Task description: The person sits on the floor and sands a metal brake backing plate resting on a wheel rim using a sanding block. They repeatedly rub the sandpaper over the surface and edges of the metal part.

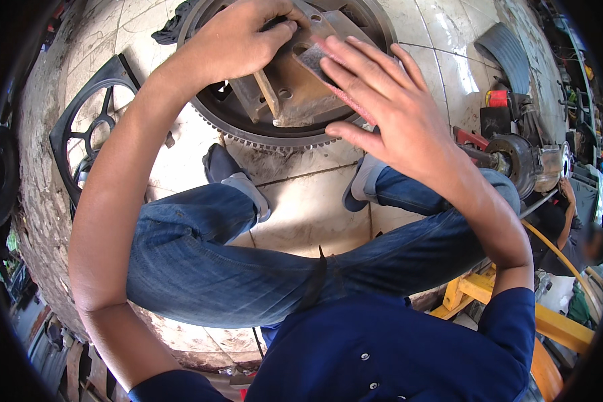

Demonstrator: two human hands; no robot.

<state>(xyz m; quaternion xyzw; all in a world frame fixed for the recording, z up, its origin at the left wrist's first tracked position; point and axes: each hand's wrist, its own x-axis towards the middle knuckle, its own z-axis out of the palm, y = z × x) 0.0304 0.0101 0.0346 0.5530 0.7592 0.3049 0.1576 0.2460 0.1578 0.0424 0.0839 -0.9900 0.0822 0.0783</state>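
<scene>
The toothed wheel [242,120] is dark brown-grey, the plate [309,99] rusty brown, the pad [312,61] grey with a pinkish-red edge, the floor [301,201] cream with dark grid lines, the jeans [208,275] faded blue, the shirt [388,342] navy.

Around me I see a grimy floor of pale tiles [301,201] with dark joints, bright light [459,70] glaring off it, a rough brownish strip [37,208] on my left, and a yellow metal frame [563,326] on my right.

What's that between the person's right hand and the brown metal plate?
In the head view, a rough grey strip with a pinkish edge lies between the right hand and the metal plate.
</scene>
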